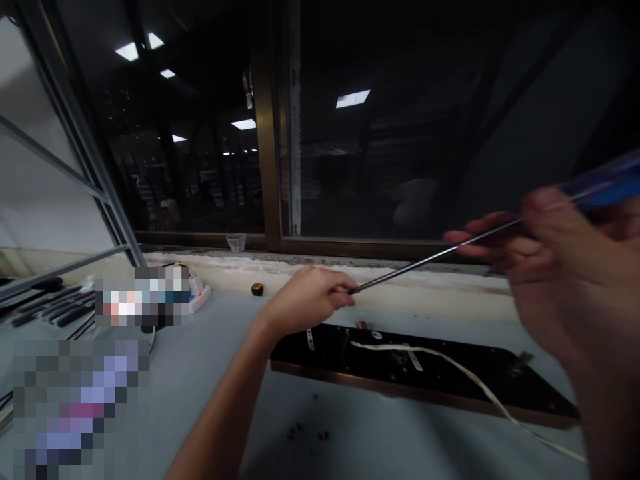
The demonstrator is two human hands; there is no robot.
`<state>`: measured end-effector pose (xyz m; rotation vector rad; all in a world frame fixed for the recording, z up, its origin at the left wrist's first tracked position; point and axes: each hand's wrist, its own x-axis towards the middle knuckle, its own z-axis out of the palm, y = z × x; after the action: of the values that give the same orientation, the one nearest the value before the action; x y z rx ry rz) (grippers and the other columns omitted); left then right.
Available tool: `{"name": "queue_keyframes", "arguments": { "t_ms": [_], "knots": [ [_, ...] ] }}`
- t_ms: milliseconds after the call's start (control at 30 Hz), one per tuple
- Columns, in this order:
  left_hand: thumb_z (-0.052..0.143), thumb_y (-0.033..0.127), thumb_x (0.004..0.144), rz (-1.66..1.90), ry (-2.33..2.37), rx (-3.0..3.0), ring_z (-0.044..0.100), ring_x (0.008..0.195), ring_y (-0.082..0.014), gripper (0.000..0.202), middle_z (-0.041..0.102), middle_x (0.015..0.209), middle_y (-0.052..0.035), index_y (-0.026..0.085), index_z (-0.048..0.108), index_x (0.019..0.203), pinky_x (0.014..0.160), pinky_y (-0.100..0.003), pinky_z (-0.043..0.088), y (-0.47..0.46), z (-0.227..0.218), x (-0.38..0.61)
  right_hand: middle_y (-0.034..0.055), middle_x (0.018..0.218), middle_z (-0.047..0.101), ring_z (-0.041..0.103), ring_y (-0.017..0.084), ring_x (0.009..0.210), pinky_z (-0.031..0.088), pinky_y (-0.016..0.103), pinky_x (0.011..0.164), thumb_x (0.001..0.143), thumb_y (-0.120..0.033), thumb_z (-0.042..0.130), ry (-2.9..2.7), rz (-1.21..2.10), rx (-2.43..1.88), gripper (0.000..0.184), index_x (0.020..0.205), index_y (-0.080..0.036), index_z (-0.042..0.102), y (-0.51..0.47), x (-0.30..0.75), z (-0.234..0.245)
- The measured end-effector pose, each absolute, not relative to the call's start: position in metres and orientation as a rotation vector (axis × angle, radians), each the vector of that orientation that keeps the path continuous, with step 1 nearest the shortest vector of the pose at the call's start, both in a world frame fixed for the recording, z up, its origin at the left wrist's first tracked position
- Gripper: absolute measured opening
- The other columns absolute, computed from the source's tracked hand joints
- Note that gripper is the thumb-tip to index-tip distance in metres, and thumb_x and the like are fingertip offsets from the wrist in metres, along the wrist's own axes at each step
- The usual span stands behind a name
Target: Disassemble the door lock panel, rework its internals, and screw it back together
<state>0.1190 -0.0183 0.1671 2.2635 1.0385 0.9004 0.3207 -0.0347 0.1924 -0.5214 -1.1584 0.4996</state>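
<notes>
My right hand point(565, 260) is closed around a screwdriver point(425, 267) with a blue handle and a long thin metal shaft, which slants down to the left. At the tip of that shaft my left hand point(315, 297) is pinched closed; whether a small part sits between its fingertips is hidden. Below both hands lies a long black panel point(465, 380) with copper-coloured edges, small white labels and several small holes or screws. A pale cable point(470, 377) runs across the panel and off toward the lower right.
Small dark screw-like bits point(323, 436) lie on the grey table point(200, 400) in front of the panel. A black and gold cap point(257, 289) stands near the wall. On the windowsill is a clear plastic cup point(236, 242). A metal frame point(107, 193), dark bars point(65, 307) and a power strip point(201, 298) are at left.
</notes>
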Motion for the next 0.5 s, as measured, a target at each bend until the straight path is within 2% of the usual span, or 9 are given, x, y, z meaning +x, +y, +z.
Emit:
{"name": "queue_keyframes", "arguments": {
  "t_ms": [100,233,367,500],
  "knots": [
    [0.056,0.014,0.071,0.553,1.116,2.426,0.061,0.067,-0.0133,0.017,0.069,0.069,0.0007,0.019,0.069,0.081,0.063,-0.021,0.04,-0.023,0.176,0.102,-0.0069,0.056,0.056,0.062,0.011,0.052,0.053,0.025,0.047,0.068,-0.025,0.067,-1.085,0.685,-0.547,0.02,0.073,-0.019,0.05,-0.038,0.3,0.191],
    [0.06,0.014,0.065,0.133,1.267,2.328,0.06,0.065,-0.013,0.015,0.068,0.066,0.0024,0.019,0.068,0.076,0.057,-0.019,0.039,-0.024,0.179,0.079,-0.0038,0.057,0.06,0.063,0.012,0.056,0.052,0.021,0.046,0.067,-0.032,0.068,-1.161,0.906,-0.568,0.023,0.075,-0.019,0.051,-0.035,0.273,0.178],
    [0.063,0.012,0.06,-0.043,1.335,2.305,0.059,0.062,-0.0131,0.013,0.066,0.061,0.0034,0.02,0.069,0.069,0.051,-0.018,0.037,-0.021,0.174,0.06,-0.0046,0.061,0.06,0.063,0.011,0.058,0.054,0.022,0.049,0.071,-0.037,0.064,-1.262,0.991,-0.534,0.024,0.08,-0.02,0.05,-0.033,0.248,0.164],
    [0.062,0.008,0.058,-0.154,1.349,2.277,0.06,0.06,-0.0138,0.015,0.066,0.06,0.0022,0.018,0.069,0.068,0.051,-0.019,0.038,-0.019,0.167,0.054,-0.0042,0.064,0.059,0.063,0.011,0.061,0.054,0.022,0.05,0.073,-0.037,0.062,-1.324,1.028,-0.517,0.024,0.08,-0.02,0.048,-0.036,0.234,0.16]
  ]
}}
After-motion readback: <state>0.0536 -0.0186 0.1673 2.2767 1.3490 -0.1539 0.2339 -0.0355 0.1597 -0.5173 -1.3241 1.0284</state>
